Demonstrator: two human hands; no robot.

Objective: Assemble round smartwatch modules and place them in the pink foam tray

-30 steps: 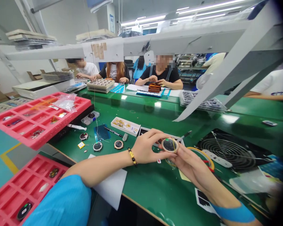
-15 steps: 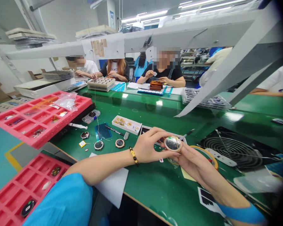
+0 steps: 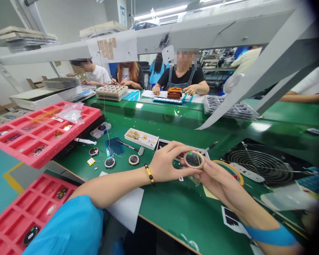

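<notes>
Between both hands, above the green bench, is a round watch case with a rose-gold rim, its dark face toward me and a small green spot near its top. My left hand pinches its left side between thumb and fingers. My right hand grips the lower right edge, its fingers partly hidden behind the case. Further left on the bench lie a rose-gold watch case, a silver one and a dark one. A small yellow-edged battery rests close to them.
Pink foam trays with small parts stand at the left. A white box of small parts, a marker pen and a blue mat lie ahead. A black fan sits at right. Several people work across the bench.
The watch case has tilted slightly, so its bright reflection has gone and the dark face shows. My view has shifted a little. Across the bench, a person's hand has lowered to the table.
</notes>
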